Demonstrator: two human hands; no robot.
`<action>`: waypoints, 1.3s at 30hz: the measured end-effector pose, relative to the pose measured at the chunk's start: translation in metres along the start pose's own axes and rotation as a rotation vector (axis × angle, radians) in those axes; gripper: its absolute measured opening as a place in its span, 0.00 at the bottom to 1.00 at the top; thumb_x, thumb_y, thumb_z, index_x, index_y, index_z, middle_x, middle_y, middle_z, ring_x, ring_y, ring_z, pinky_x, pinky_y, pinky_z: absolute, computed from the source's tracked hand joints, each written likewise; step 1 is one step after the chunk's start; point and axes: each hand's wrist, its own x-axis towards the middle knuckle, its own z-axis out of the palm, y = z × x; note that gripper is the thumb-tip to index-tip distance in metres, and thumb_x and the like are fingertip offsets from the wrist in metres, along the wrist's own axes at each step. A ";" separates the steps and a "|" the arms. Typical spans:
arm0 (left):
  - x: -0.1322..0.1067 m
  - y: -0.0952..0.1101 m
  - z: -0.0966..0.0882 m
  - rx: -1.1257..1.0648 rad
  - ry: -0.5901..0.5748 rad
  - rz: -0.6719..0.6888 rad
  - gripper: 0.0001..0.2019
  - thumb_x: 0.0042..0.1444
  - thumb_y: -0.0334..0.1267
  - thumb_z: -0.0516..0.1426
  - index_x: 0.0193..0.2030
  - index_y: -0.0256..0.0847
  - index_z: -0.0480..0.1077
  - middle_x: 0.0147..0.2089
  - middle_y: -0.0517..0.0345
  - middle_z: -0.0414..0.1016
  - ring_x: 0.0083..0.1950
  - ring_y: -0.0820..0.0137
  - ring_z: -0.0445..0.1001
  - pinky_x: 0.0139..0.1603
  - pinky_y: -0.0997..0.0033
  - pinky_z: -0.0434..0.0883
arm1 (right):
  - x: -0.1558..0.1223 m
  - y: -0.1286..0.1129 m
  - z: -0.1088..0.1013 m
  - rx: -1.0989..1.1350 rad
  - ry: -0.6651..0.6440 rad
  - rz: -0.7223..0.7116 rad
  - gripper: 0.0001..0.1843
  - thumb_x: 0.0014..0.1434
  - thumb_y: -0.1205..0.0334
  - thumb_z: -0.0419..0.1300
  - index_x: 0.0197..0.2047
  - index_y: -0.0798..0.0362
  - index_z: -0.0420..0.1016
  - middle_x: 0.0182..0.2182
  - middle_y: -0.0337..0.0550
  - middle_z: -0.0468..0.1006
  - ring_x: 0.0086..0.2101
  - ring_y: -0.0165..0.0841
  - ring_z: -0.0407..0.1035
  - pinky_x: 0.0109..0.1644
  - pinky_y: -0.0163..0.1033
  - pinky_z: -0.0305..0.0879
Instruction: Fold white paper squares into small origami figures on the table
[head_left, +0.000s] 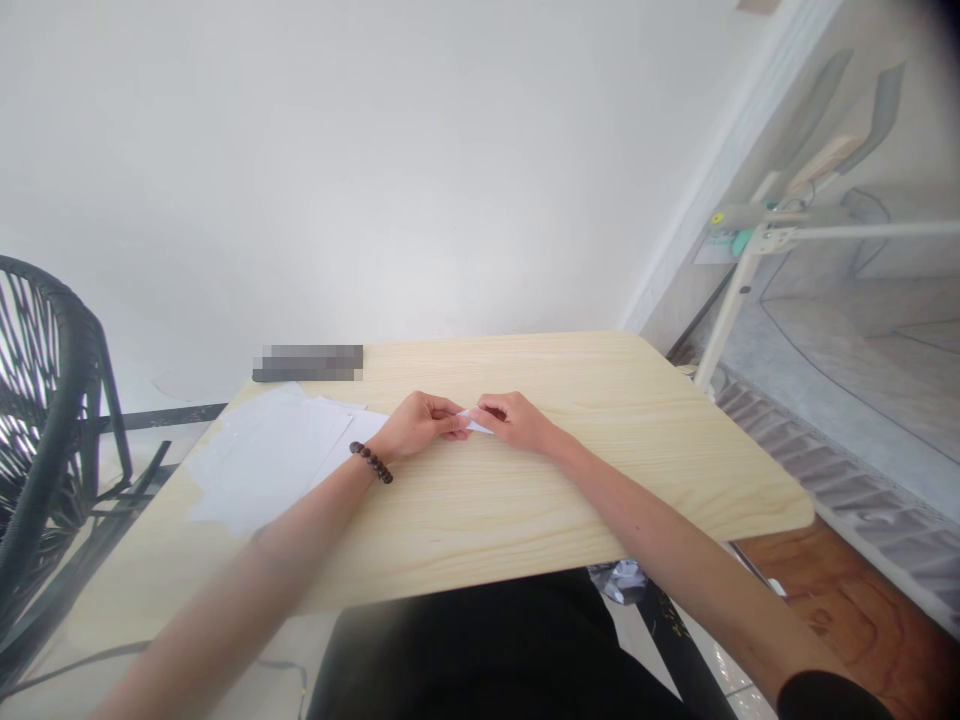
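Note:
A small piece of folded white paper (480, 424) is pinched between my two hands over the middle of the table. My left hand (421, 428), with a dark bead bracelet (371, 462) at the wrist, grips its left end with thumb and fingers. On the other side, my right hand (517, 420) holds it between thumb and bent fingers. Much of the paper is covered by my fingers, so its full shape cannot be made out. Left of my left hand, several loose white sheets (262, 455) lie overlapping on the table.
The light wooden table (637, 480) stands against a white wall. A blurred-out dark object (307, 363) lies at its back left. A dark woven chair (56, 400) is at the left; a white metal frame (731, 310) rises beyond the right edge.

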 end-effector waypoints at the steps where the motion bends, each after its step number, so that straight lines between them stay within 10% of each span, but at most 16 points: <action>1: 0.000 0.001 0.000 0.002 -0.001 0.002 0.16 0.48 0.47 0.55 0.34 0.33 0.71 0.32 0.50 0.75 0.34 0.67 0.73 0.38 0.69 0.69 | 0.000 0.000 0.000 0.001 -0.004 -0.004 0.16 0.56 0.57 0.47 0.24 0.57 0.66 0.19 0.34 0.60 0.21 0.22 0.50 0.25 0.30 0.46; 39: 0.001 -0.001 -0.003 -0.071 -0.037 0.000 0.16 0.50 0.47 0.53 0.34 0.33 0.69 0.34 0.48 0.75 0.32 0.70 0.72 0.31 0.72 0.69 | -0.003 0.000 -0.005 0.108 -0.016 0.102 0.17 0.55 0.54 0.47 0.24 0.57 0.64 0.19 0.36 0.65 0.19 0.22 0.54 0.23 0.29 0.49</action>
